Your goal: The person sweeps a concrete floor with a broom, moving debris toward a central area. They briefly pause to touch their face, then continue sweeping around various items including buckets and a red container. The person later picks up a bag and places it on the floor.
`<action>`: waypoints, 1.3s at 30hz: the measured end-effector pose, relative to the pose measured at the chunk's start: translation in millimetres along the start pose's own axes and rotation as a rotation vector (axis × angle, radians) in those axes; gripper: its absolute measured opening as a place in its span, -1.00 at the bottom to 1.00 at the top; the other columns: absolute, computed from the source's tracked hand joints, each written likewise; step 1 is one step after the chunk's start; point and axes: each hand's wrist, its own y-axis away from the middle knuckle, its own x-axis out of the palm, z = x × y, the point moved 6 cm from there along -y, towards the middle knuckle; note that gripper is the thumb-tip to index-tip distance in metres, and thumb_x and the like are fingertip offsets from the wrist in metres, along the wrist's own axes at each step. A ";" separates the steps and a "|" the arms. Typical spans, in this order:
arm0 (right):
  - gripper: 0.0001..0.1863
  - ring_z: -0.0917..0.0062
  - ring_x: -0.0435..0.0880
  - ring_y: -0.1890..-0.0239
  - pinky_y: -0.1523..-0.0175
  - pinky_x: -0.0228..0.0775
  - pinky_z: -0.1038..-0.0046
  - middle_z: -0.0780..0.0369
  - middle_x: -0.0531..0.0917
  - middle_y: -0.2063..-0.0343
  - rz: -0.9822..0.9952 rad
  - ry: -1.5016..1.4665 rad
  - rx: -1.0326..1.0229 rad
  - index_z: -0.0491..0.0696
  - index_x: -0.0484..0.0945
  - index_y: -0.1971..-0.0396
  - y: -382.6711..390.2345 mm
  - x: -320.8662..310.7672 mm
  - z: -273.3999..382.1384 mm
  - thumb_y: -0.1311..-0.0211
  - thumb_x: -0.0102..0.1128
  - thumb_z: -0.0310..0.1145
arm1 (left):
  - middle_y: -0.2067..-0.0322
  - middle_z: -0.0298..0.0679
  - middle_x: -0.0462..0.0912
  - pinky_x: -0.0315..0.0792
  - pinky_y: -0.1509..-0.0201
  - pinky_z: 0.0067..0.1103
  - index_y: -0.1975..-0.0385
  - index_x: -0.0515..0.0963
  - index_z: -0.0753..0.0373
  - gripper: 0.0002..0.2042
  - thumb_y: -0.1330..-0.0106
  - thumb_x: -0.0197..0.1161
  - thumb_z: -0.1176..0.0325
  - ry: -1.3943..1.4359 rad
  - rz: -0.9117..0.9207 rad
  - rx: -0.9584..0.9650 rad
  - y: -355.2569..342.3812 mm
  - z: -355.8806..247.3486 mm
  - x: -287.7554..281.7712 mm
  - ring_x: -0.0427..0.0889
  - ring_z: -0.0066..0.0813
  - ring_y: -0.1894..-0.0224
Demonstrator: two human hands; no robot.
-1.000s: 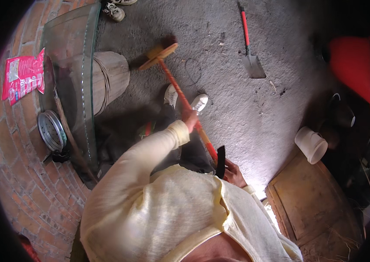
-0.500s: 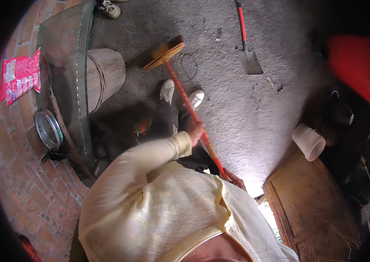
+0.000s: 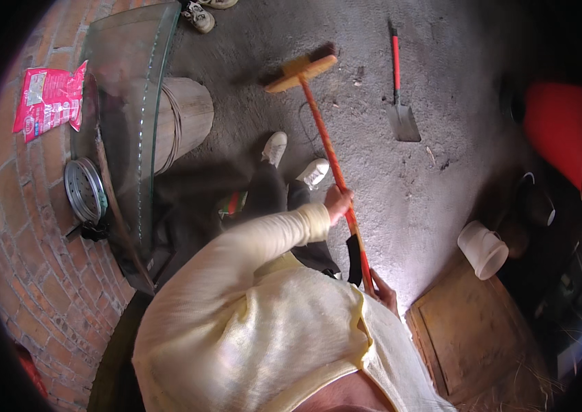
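Note:
My left hand [image 3: 339,202] grips the middle of a long red-orange handle [image 3: 322,127] of a broom. Lower along it, my right hand [image 3: 382,292] is wrapped round the handle, partly hidden by my cream shirt. The wooden broom head [image 3: 301,72], with darker bristles underneath, rests on the rough concrete floor [image 3: 442,185] beyond my white shoes [image 3: 313,172]. A thin dark loop lies beside the handle, too indistinct to name.
Left: glass sheet [image 3: 119,82], wooden post [image 3: 191,117], pink bag [image 3: 49,101], metal rim [image 3: 85,189], brick wall [image 3: 43,288]. Someone's shoes [image 3: 198,17] at top. Right: red-handled shovel [image 3: 404,120], red container [image 3: 555,130], white bucket [image 3: 482,250], wooden board [image 3: 473,336].
The broom head has moved to the right and slightly upward in the picture. My left hand has shifted right with the handle, and my right hand sits a little farther right.

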 end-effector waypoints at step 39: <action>-0.42 0.81 0.37 0.57 0.49 0.20 0.69 0.37 0.53 0.52 0.241 0.154 -0.168 -0.12 0.17 -0.23 -42.8 38.0 123.7 -0.22 0.07 -0.34 | 0.60 -0.31 0.42 0.36 0.65 -0.53 0.47 0.39 0.19 -0.85 -0.18 0.12 0.27 0.362 -0.027 -0.022 -12.1 -76.2 -68.4 0.45 -0.50 0.65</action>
